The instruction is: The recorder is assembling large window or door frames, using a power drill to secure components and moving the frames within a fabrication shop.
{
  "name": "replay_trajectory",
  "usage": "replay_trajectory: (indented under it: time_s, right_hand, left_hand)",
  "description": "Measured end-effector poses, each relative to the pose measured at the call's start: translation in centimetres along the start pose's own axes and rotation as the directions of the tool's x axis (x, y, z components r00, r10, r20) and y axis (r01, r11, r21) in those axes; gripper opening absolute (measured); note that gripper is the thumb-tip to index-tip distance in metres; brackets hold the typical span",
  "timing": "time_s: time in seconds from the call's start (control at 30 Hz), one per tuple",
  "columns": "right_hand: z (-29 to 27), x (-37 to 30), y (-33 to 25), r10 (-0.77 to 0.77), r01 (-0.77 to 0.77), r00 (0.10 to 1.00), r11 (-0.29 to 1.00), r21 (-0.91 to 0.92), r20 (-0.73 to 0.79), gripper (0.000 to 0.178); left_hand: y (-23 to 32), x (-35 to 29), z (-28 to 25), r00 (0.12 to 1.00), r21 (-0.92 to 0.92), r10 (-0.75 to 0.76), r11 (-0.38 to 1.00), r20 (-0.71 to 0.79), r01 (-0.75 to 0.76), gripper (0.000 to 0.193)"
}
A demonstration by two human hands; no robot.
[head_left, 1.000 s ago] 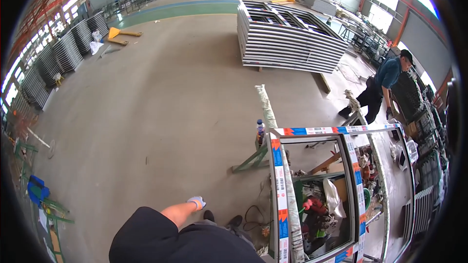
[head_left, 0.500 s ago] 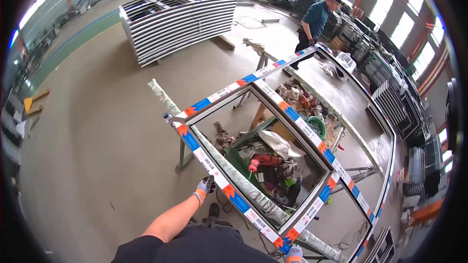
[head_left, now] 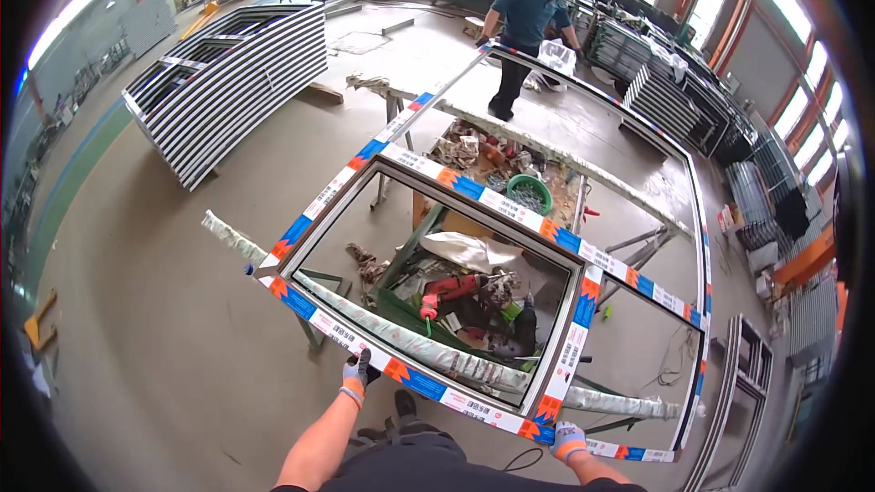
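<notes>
A large window frame (head_left: 421, 381), taped in white, blue and orange, lies across wrapped trestle bars in front of me. My left hand (head_left: 358, 372), in a grey-and-orange glove, grips its near edge, with dark fingertips over the rail. Further right, my right hand (head_left: 569, 440), gloved alike, is closed on the same edge, beside the joint of a crossbar; its fingers are partly hidden. At the far end stands a co-worker (head_left: 529, 18) in a dark teal shirt and cap, one hand at the frame's far corner.
Through the frame show a red power drill (head_left: 451, 289), a green basket (head_left: 530, 193) of small parts and crumpled rags. A wrapped bar (head_left: 235, 237) sticks out leftward. Stacked frames (head_left: 241, 82) stand at far left; more frames (head_left: 734, 401) lean at right.
My view has swung right, so the scene sits further left. The co-worker has turned toward the frame with arms apart. More of my right forearm shows; both hands stay on the edge.
</notes>
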State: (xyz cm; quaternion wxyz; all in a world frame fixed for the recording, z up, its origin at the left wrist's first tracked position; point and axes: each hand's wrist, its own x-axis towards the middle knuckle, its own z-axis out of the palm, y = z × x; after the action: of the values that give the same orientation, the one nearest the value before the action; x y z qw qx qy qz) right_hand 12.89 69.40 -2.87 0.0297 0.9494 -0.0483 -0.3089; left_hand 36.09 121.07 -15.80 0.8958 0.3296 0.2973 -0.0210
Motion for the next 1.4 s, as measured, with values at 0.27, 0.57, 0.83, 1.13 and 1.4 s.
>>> replay_trajectory:
  time_s: [0.27,0.57,0.83,1.13,1.4]
  right_hand:
    - [-0.3,0.4,-0.8,0.045,-0.044,0.996,0.999,-0.016,0.078,0.050]
    - [-0.2,0.2,-1.2,0.106,-0.107,0.988,0.994,0.006,0.109,0.045]
    - [1.1,0.4,0.6,-0.005,-0.003,0.996,0.996,-0.087,-0.090,0.053]
    - [-13.6,7.4,-2.5,-0.322,0.306,0.947,0.900,-0.309,-0.001,0.049]
    - [-21.2,2.9,-17.5,-0.270,0.258,0.962,0.945,-0.199,-0.034,0.045]
  left_hand:
    - [1.6,-0.7,1.0,0.998,0.034,-0.060,0.998,0.008,0.060,0.037]
    - [2.0,-1.3,1.6,0.992,-0.024,-0.118,0.993,0.033,0.119,0.033]
    - [0.1,-0.2,0.0,0.988,0.113,-0.153,0.982,0.024,0.150,0.055]
    - [4.7,-1.0,0.0,0.985,0.173,-0.001,0.984,-0.173,0.031,0.053]
    - [26.2,-1.9,0.1,0.974,0.186,0.113,0.980,-0.195,-0.077,0.054]
